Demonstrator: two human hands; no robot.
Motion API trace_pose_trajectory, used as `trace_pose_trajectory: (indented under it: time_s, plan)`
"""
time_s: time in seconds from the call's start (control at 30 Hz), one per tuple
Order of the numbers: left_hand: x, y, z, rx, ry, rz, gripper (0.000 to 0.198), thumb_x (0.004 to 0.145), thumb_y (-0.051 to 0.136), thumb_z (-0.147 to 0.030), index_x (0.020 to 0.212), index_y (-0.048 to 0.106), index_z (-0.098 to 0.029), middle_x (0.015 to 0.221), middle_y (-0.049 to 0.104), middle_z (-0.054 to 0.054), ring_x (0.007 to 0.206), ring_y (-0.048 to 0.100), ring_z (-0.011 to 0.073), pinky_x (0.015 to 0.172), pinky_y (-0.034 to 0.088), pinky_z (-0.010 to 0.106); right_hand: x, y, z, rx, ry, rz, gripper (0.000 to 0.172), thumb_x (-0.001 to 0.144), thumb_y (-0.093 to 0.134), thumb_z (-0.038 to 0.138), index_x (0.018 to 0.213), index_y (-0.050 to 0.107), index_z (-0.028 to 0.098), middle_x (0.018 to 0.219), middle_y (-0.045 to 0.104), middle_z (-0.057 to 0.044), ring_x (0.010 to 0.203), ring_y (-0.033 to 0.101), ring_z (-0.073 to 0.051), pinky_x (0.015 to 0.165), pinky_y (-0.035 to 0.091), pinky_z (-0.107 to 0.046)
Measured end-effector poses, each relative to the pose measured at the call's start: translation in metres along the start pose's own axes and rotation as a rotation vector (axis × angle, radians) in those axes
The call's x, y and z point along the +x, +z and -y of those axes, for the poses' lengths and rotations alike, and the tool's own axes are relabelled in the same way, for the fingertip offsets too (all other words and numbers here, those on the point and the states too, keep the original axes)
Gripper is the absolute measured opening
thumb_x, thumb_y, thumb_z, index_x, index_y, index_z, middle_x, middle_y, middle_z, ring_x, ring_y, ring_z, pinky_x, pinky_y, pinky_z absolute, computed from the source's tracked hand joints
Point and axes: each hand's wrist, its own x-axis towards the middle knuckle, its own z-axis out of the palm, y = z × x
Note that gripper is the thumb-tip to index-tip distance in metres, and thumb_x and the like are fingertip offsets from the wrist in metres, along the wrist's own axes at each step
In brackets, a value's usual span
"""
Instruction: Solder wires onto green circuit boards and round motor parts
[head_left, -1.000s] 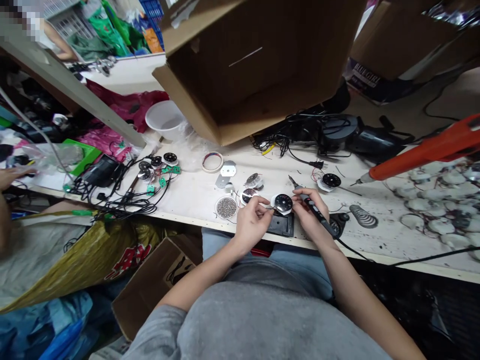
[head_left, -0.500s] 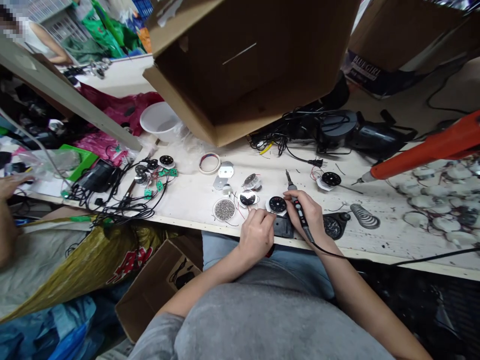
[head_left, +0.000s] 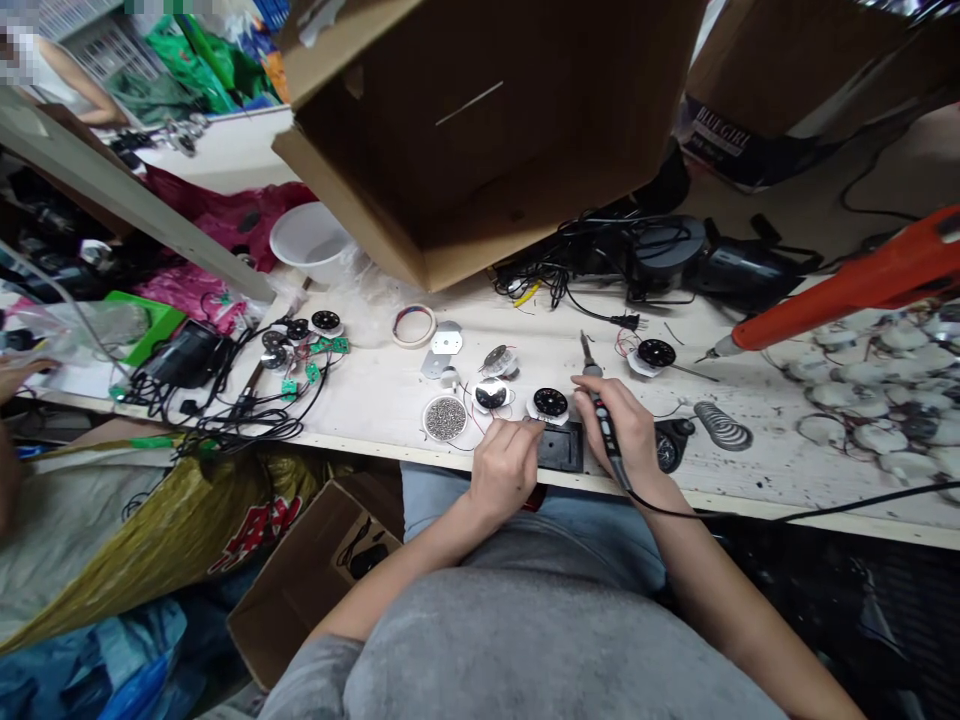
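My right hand (head_left: 628, 428) is wrapped round a soldering iron (head_left: 604, 425), whose bare tip points away from me over the bench. Just left of it, a small round part with a black dotted face and white base (head_left: 551, 403) rests by the far edge of a black rectangular tray (head_left: 562, 448). My left hand (head_left: 505, 466) is closed in a pinch at this part's near left side; what lies between the fingertips is hidden. Another such part with a shiny face (head_left: 493, 394) sits just beyond my left hand, beside a round dish of small metal pieces (head_left: 445, 419).
A large open cardboard box (head_left: 480, 170) stands at the back. An orange electric screwdriver (head_left: 840, 285) reaches in from the right, above several white round parts (head_left: 877, 435). A coiled metal spring stand (head_left: 722, 426) lies right of my hand. Tangled black cables (head_left: 247, 415) lie left.
My right hand and the soldering iron have shifted slightly right, away from the round part, and more of the black tray shows. My left hand stays pinched in nearly the same place.
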Motion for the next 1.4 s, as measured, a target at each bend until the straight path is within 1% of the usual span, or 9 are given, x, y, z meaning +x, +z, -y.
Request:
trace_pose_trajectory:
  time_s: [0.1, 0.17, 0.23, 0.3, 0.37, 0.47, 0.63, 0.93, 1.4]
  plan:
    - [-0.002, 0.002, 0.003, -0.013, 0.007, -0.04, 0.025, 0.102, 0.049, -0.011, 0.106, 0.073, -0.019, 0.094, 0.078, 0.006, 0.084, 0.071, 0.0184, 0.08, 0.061, 0.033, -0.004, -0.028, 0.02, 0.003, -0.034, -0.055, 0.024, 0.101, 0.06, 0.025, 0.122, 0.072, 0.026, 0.096, 0.07, -0.004, 0.087, 0.07, -0.019, 0.078, 0.058, -0.032]
    - [-0.004, 0.003, 0.004, -0.035, 0.022, -0.063, 0.027, 0.102, 0.049, -0.01, 0.104, 0.074, -0.02, 0.092, 0.078, 0.006, 0.084, 0.071, 0.018, 0.08, 0.061, 0.033, -0.011, -0.05, 0.033, 0.05, -0.022, -0.065, 0.027, 0.098, 0.064, 0.022, 0.122, 0.073, 0.029, 0.091, 0.07, -0.002, 0.082, 0.069, -0.018, 0.073, 0.057, -0.031]
    - [-0.004, 0.003, 0.005, -0.045, 0.041, -0.065, 0.027, 0.102, 0.049, -0.01, 0.102, 0.074, -0.02, 0.092, 0.079, 0.005, 0.086, 0.072, 0.0176, 0.08, 0.061, 0.032, -0.019, -0.067, 0.043, 0.081, -0.03, 0.007, 0.028, 0.097, 0.065, 0.02, 0.122, 0.074, 0.031, 0.093, 0.073, -0.002, 0.08, 0.07, -0.018, 0.069, 0.057, -0.03]
    - [-0.005, 0.003, 0.005, -0.042, 0.05, -0.053, 0.026, 0.103, 0.05, -0.011, 0.101, 0.074, -0.021, 0.095, 0.08, 0.004, 0.088, 0.072, 0.017, 0.08, 0.061, 0.031, -0.026, -0.075, 0.048, 0.09, -0.032, 0.077, 0.028, 0.097, 0.065, 0.02, 0.121, 0.075, 0.032, 0.095, 0.077, -0.001, 0.079, 0.072, -0.017, 0.067, 0.058, -0.029]
    - [-0.005, 0.002, 0.005, -0.043, 0.055, -0.05, 0.024, 0.103, 0.052, -0.013, 0.1, 0.074, -0.021, 0.096, 0.08, 0.004, 0.088, 0.072, 0.0165, 0.08, 0.06, 0.031, -0.032, -0.075, 0.049, 0.092, -0.03, 0.107, 0.027, 0.097, 0.065, 0.02, 0.119, 0.076, 0.032, 0.098, 0.08, 0.0, 0.079, 0.075, -0.017, 0.069, 0.061, -0.028]
    - [-0.005, 0.001, 0.006, -0.079, 0.076, -0.05, 0.022, 0.101, 0.054, -0.011, 0.103, 0.074, -0.02, 0.098, 0.08, 0.005, 0.087, 0.072, 0.0164, 0.079, 0.06, 0.031, -0.035, -0.064, 0.045, 0.103, -0.011, 0.104, 0.021, 0.096, 0.065, 0.021, 0.11, 0.078, 0.03, 0.098, 0.082, 0.0, 0.081, 0.078, -0.018, 0.074, 0.064, -0.029]
    - [-0.005, 0.0, 0.008, -0.078, 0.107, -0.055, 0.022, 0.1, 0.054, -0.009, 0.103, 0.073, -0.02, 0.098, 0.08, 0.005, 0.087, 0.072, 0.0163, 0.079, 0.06, 0.03, -0.029, -0.051, 0.04, 0.113, 0.024, 0.109, 0.016, 0.096, 0.064, 0.025, 0.1, 0.079, 0.025, 0.093, 0.082, -0.002, 0.078, 0.079, -0.019, 0.072, 0.066, -0.029]
    - [-0.002, 0.0, 0.006, -0.133, 0.134, -0.113, 0.022, 0.099, 0.054, -0.006, 0.106, 0.07, -0.018, 0.096, 0.079, 0.006, 0.086, 0.07, 0.0166, 0.079, 0.059, 0.03, -0.024, -0.048, 0.038, 0.118, -0.014, 0.105, 0.015, 0.096, 0.064, 0.022, 0.101, 0.077, 0.025, 0.095, 0.082, -0.001, 0.081, 0.079, -0.018, 0.075, 0.065, -0.028]
    - [-0.005, 0.001, 0.008, -0.159, 0.118, -0.078, 0.024, 0.1, 0.051, -0.007, 0.108, 0.07, -0.019, 0.098, 0.079, 0.007, 0.089, 0.071, 0.0171, 0.081, 0.059, 0.031, -0.021, -0.049, 0.04, 0.157, -0.036, 0.145, 0.017, 0.095, 0.065, 0.018, 0.103, 0.077, 0.026, 0.089, 0.08, 0.0, 0.074, 0.076, -0.016, 0.067, 0.062, -0.025]
